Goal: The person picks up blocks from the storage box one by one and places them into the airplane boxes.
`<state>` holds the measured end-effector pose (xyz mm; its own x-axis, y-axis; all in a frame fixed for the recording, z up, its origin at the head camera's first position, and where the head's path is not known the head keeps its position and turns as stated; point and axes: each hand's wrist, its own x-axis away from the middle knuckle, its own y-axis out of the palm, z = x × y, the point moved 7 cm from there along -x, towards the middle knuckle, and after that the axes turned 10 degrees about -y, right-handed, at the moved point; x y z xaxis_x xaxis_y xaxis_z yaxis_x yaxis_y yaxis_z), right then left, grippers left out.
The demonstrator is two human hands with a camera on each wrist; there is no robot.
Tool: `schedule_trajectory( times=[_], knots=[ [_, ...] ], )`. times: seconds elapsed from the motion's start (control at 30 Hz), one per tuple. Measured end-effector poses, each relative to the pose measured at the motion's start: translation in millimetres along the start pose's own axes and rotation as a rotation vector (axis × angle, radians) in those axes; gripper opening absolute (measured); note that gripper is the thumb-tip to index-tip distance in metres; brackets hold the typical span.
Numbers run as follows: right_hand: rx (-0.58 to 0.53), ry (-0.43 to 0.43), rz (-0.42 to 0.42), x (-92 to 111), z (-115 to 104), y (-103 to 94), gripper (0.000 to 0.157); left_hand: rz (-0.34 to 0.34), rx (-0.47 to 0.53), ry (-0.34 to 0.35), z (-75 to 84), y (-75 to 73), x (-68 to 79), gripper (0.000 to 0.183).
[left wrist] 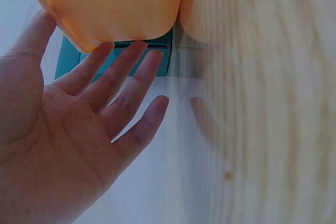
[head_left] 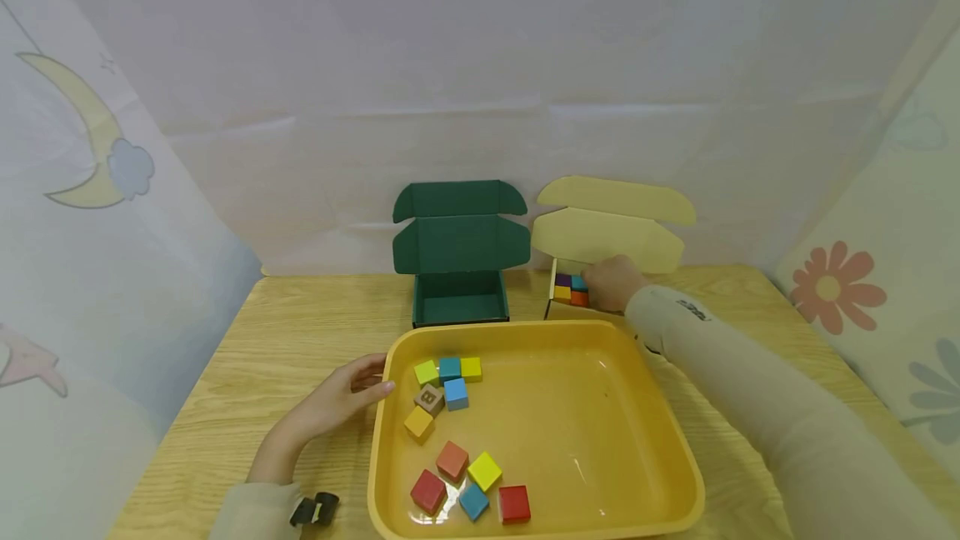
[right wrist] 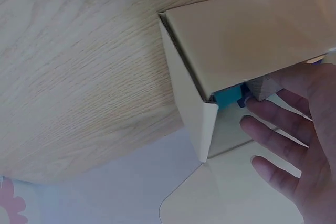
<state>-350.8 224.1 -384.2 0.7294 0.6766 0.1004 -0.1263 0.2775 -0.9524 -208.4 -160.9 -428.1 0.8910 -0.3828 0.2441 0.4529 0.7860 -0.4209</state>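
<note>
Head view: yellow tray fills the foreground, coloured cubes clustered at its 10 and 8 o'clock, one wooden cube marked "B" among them. Green carton beyond the tray at 11 o'clock, lid up. Cream carton at 1 o'clock, lid up; purple, blue, orange and red cubes show inside, the rest blocked by the right hand and sleeve. Left hand at the tray's 9–10 o'clock. Backdrop: moon at 9–10, red flower just past 3.

Left wrist: left fingers loosely extended, gripping nothing, thumb against the tray at 11 o'clock; green carton behind.

Right wrist: carton wall overhangs at 1 o'clock, hiding much of the contents. Right hand pinches a plain brown wooden cube, grain visible, at 3 o'clock in the carton's mouth; teal block at its 9 o'clock.
</note>
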Motion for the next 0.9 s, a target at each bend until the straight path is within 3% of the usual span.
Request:
schedule_trajectory(
  times=[0.63,0.77,0.9],
  knots=[
    [0.046,-0.039,-0.003,-1,-7,-1.5,0.017,0.038,-0.011,-0.013,-4.6,-0.6,-1.6,0.061],
    [0.01,-0.029,-0.012,-2,-4,-0.9,0.016,0.04,-0.016,-0.019,-6.3,-0.7,-2.9,0.062],
    [-0.116,0.036,-0.064,-1,4,1.4,0.017,0.038,-0.021,-0.012,-5.5,-0.5,-3.2,0.061]
  ],
)
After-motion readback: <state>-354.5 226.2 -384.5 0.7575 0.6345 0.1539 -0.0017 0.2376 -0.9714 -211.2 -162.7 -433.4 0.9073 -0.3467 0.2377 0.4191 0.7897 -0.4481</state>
